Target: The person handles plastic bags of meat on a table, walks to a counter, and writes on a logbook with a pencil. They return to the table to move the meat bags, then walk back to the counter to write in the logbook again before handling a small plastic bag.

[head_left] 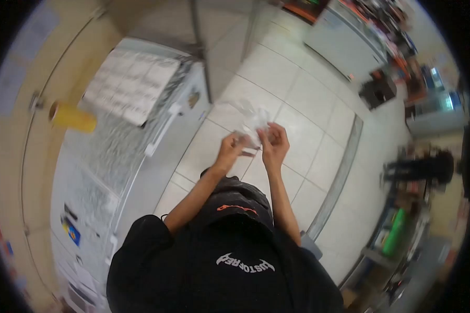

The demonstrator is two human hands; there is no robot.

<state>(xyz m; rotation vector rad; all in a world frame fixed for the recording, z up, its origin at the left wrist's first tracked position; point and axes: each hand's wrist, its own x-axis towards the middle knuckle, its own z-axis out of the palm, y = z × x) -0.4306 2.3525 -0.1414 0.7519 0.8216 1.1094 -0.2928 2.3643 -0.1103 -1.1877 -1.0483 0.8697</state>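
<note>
Both of my hands are raised together in front of my chest, above a white tiled floor (297,94). My left hand (228,148) and my right hand (274,143) pinch a small clear plastic bag (254,121) between them. The crumpled bag sticks up above the fingertips, and I cannot tell what it contains. My black shirt (219,261) fills the bottom of the view.
A grey counter (104,156) runs along the left, with a sheet of printed paper (130,86) and a yellow roll (73,117) on it. Another person in black (428,167) stands at the right. A green bottle (397,229) sits on shelving at the lower right.
</note>
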